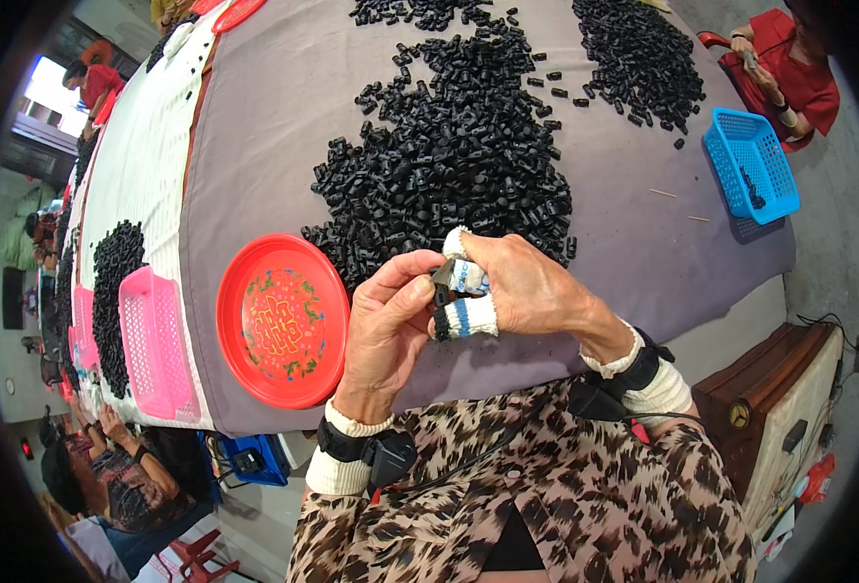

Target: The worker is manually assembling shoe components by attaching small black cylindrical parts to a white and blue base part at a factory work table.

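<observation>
My left hand (390, 325) pinches a small black plastic part (442, 279) between thumb and fingertips. My right hand (536, 291) closes on the same part from the other side, its fingers curled. White finger covers (470, 317), some with blue and black bands, wrap the thumb and fingers of that hand. Both hands meet over the near side of the table, just in front of a large heap of small black plastic parts (449, 165). Fingers hide much of the held part, so its exact kind cannot be told.
Left of my hands lies a round red plastic tray (235, 321). A blue basket (752, 165) with a few black pieces stands at the right edge, near two thin sticks (662, 192). Another black heap (638, 63) lies far right. Pink baskets (152, 340) and co-workers are to the left.
</observation>
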The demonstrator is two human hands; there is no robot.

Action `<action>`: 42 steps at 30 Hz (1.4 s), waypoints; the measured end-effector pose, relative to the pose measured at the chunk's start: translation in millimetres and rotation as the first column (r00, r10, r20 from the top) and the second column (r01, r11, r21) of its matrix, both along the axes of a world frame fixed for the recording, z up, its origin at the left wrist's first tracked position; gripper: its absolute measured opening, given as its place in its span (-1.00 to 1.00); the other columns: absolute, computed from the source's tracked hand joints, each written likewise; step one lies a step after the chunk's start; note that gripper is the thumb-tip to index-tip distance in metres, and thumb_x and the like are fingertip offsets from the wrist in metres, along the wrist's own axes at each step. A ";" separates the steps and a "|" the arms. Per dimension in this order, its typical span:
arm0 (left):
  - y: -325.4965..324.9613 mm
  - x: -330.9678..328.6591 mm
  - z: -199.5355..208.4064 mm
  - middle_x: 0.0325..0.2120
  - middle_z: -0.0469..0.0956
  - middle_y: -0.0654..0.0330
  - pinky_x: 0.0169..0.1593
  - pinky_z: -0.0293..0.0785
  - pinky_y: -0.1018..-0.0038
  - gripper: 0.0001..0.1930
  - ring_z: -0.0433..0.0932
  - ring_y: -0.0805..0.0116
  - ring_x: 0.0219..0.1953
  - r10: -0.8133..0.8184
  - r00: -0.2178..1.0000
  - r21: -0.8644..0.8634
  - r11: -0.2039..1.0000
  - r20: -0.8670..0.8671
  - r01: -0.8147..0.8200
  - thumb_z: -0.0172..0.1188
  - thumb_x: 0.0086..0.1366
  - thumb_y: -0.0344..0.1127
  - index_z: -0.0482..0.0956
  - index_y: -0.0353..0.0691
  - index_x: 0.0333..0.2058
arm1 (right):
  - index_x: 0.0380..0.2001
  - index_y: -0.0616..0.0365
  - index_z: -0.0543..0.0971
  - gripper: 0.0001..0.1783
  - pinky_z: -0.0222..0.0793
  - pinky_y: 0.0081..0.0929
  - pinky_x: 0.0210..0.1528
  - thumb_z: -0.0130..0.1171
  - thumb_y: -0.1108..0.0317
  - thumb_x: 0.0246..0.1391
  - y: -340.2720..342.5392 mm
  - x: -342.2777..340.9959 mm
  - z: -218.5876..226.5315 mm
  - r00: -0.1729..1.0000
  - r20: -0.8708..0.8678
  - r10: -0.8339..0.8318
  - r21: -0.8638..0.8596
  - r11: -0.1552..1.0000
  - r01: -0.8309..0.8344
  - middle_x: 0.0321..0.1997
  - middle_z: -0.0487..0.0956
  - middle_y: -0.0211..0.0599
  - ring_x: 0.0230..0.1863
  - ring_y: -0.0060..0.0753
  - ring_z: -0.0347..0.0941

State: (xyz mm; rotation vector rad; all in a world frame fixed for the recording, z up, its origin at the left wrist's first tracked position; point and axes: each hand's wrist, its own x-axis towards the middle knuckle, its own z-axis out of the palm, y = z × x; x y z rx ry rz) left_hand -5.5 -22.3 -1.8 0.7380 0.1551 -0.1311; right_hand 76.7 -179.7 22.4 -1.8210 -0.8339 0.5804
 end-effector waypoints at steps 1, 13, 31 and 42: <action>-0.3 0.0 0.8 -0.26 0.51 0.16 -0.21 0.51 0.52 -0.78 0.51 0.45 -0.26 0.003 1.000 0.001 1.000 0.002 -0.003 0.06 0.23 -0.44 0.45 -0.33 -0.14 | -0.52 0.28 0.33 -0.54 0.29 -0.32 -0.50 0.29 0.13 -0.26 -0.1 -0.2 -0.4 1.000 0.000 0.000 0.000 1.000 0.000 -0.61 0.45 -0.11 -0.57 -0.10 0.43; -3.1 0.5 1.8 -0.26 0.52 0.17 -0.20 0.50 0.53 -0.77 0.52 0.47 -0.27 0.024 0.999 0.065 0.998 0.023 -0.026 0.07 0.23 -0.43 0.45 -0.34 -0.14 | -0.50 0.29 0.33 -0.55 0.30 -0.29 -0.48 0.28 0.15 -0.24 -1.2 4.0 3.5 0.999 0.034 0.040 0.002 0.999 -0.040 -0.59 0.46 -0.07 -0.53 -0.03 0.44; -0.6 3.4 -2.3 -0.28 0.53 0.13 -0.21 0.52 0.48 -0.75 0.53 0.41 -0.26 0.004 1.000 -0.056 0.998 0.017 -0.003 0.08 0.22 -0.41 0.44 -0.33 -0.13 | -0.51 0.27 0.34 -0.52 0.31 -0.36 -0.46 0.32 0.12 -0.28 -2.9 3.0 6.4 0.999 -0.034 -0.012 0.018 1.000 0.013 -0.58 0.45 -0.14 -0.55 -0.20 0.42; -0.4 2.9 -3.0 -0.27 0.53 0.13 -0.24 0.53 0.51 -0.76 0.53 0.43 -0.27 0.002 1.000 -0.025 1.000 0.002 -0.002 0.08 0.21 -0.41 0.45 -0.33 -0.14 | -0.51 0.27 0.34 -0.50 0.32 -0.35 -0.46 0.32 0.09 -0.29 -2.3 2.8 3.5 1.000 -0.023 -0.006 -0.010 1.000 0.006 -0.60 0.45 -0.15 -0.55 -0.16 0.43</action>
